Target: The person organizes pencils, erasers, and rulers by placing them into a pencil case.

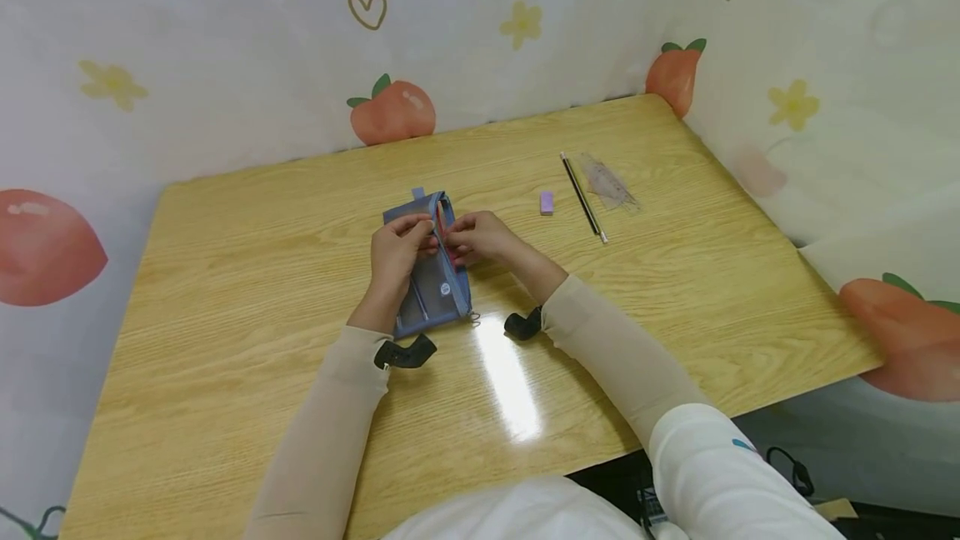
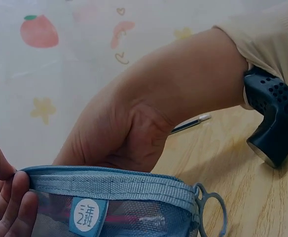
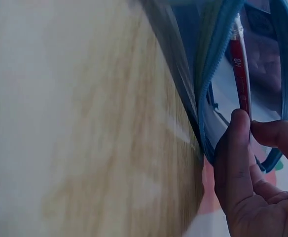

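A blue zippered mesh pencil case [image 1: 429, 288] lies on the table with its zip open along the right side. The left hand [image 1: 396, 255] pinches the rim of its opening between thumb and fingers. In the right wrist view, the right hand [image 3: 255, 180] pinches a red pencil [image 3: 239, 71] marked HB, which sits within the opening. Through the mesh in the left wrist view, a red streak shows behind the round white label [image 2: 87, 215]. A ring-shaped zip pull [image 2: 214, 212] hangs at the case's end. In that view the right hand's fingers are hidden behind the case.
Right of the case lie a small purple eraser [image 1: 547, 202], a dark pencil [image 1: 577, 190] beside a lighter one [image 1: 589, 205], and a crumpled clear plastic wrapper [image 1: 609, 183]. A patterned sheet [image 1: 465, 40] rises along the back and right table edges.
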Available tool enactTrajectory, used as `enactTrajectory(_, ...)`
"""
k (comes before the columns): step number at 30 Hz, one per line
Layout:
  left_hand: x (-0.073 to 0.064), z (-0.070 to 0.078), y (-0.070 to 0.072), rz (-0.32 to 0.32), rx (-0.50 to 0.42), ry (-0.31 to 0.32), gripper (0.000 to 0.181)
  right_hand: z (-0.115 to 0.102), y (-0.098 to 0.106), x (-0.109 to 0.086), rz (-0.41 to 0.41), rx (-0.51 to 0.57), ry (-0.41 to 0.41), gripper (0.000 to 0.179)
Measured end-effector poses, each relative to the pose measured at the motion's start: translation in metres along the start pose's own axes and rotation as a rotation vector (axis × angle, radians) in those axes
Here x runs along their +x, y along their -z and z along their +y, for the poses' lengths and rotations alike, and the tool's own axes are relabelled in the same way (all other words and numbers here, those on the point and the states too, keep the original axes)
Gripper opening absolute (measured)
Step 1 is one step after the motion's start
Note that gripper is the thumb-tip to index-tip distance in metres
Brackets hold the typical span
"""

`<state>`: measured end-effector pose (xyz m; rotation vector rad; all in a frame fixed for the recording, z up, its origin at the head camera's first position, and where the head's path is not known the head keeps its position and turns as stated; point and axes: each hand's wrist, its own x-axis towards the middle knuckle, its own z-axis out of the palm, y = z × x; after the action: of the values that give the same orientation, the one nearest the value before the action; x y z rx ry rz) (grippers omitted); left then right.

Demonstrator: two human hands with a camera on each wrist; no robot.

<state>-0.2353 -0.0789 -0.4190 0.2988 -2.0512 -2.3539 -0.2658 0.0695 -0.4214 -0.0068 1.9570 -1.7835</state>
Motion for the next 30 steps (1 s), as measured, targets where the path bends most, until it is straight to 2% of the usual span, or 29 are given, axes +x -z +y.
enactTrajectory(6, 0.000, 0.000, 0.001, 0.010, -0.002, 0.011, 0.019, -0.002, 0.002, -0.003, -0.009, -0.033, 0.001, 0.023)
enactTrajectory(12, 0.001, 0.001, 0.001, 0.009, -0.013, 0.007, 0.019, -0.010, 0.024, -0.007, 0.028, -0.120, 0.039, 0.021)
enactTrajectory(16, 0.001, 0.002, 0.002, 0.010, -0.020, -0.003, 0.019, -0.020, 0.058, -0.008, 0.097, -0.236, 0.065, 0.020)
enactTrajectory(24, 0.001, 0.003, 0.002, 0.014, -0.017, 0.003, 0.019, -0.045, 0.145, -0.010, 0.284, -0.552, 0.079, 0.025)
enactTrajectory(27, 0.001, 0.002, 0.002, 0.010, -0.016, 0.007, 0.020, -0.045, 0.167, -0.013, 0.354, -0.629, 0.050, 0.025)
enactTrajectory(30, 0.001, 0.002, 0.002, 0.013, -0.008, 0.003, 0.019, -0.041, 0.180, -0.014, 0.383, -0.688, 0.016, 0.025)
